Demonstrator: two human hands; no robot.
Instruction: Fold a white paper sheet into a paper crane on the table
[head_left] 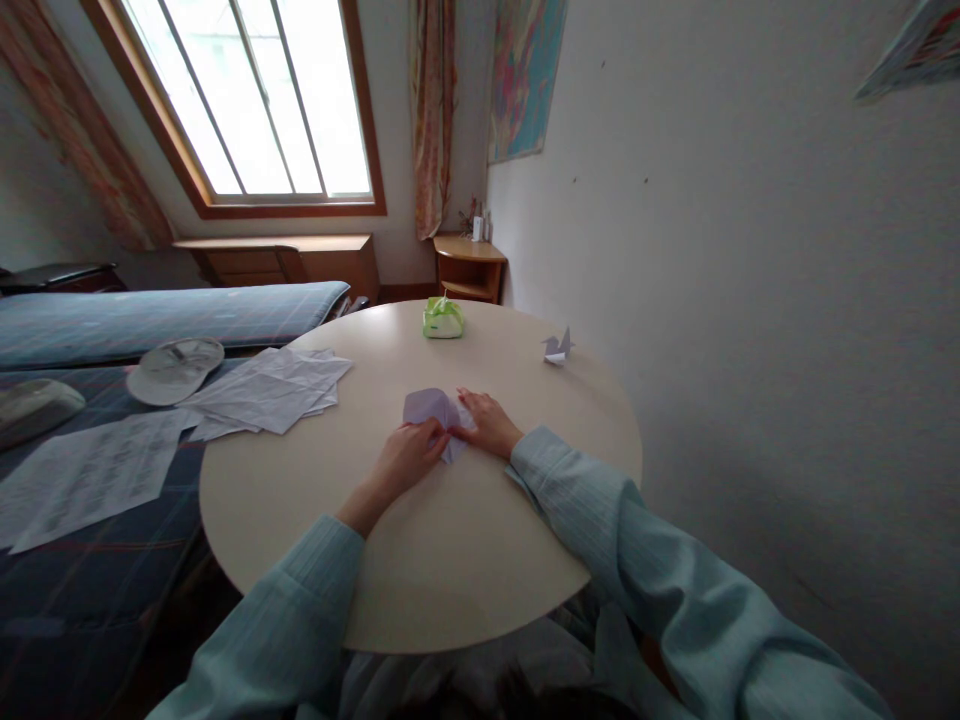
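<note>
A partly folded sheet of pale lilac paper lies near the middle of a round beige table. My left hand pinches its near edge with the fingers closed on the fold. My right hand rests flat on the paper's right side and presses it down. Both arms wear light blue sleeves.
A finished white paper crane stands at the table's far right. A green tissue pack sits at the far edge. Loose paper sheets overlap the table's left rim and the bed. A white wall runs along the right.
</note>
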